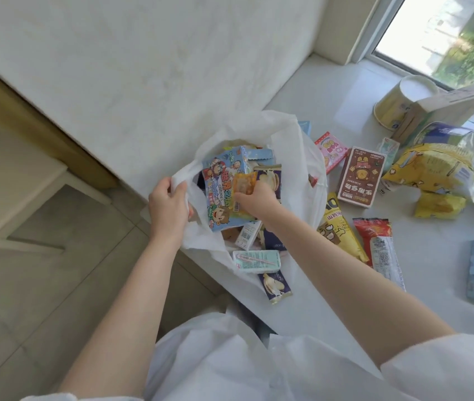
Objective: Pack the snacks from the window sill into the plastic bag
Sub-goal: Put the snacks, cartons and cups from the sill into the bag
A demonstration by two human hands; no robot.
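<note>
Left hand (pixel 167 204) grips the rim of the white plastic bag (pixel 296 146) at the sill edge, holding its mouth open; right hand (pixel 254 199) is inside the bag, fingers pinching an orange snack packet (pixel 245 182) beside a blue cartoon box (pixel 224 186). On the window sill (pixel 331 299) near the bag lie a mint carton (pixel 256 260), purple sachet (pixel 274 285), yellow wrapper (pixel 341 230) and red wrapper (pixel 380 247). Farther right and back: brown box (pixel 361 173), pink packet (pixel 331 150), big yellow bag (pixel 438 172), paper cup (pixel 400 107).
</note>
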